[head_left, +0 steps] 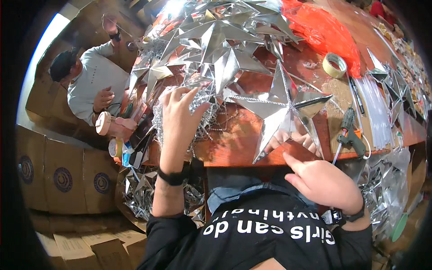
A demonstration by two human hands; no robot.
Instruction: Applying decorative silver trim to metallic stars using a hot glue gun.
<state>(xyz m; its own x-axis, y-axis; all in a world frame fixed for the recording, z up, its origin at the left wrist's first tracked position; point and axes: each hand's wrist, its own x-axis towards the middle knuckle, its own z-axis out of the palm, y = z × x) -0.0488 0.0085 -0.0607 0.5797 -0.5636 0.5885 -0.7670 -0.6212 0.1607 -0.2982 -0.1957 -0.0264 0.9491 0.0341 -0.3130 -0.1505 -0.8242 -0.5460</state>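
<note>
A large silver five-pointed star (283, 110) with shiny folded faces lies near the table's front edge. Silver beading runs along a ridge on its left arm and on its right arm. My left hand (180, 110) is over a tangled heap of silver bead garland (204, 105), its fingers curved and apart, with nothing visibly gripped. Just off the star's lower right point is my right hand (321, 180). Its index finger reaches toward the star and the thumb stands apart; the other fingers are partly hidden. Both hands are mirrored faintly in the star's lower faces.
More silver stars (220, 40) pile up at the back. On the right lie a glue gun (351, 132), clear glue sticks (375, 108), a tape roll (334, 65) and a red plastic bag (326, 33). A co-worker (96, 76) sits at the left, near a pink cup (114, 125).
</note>
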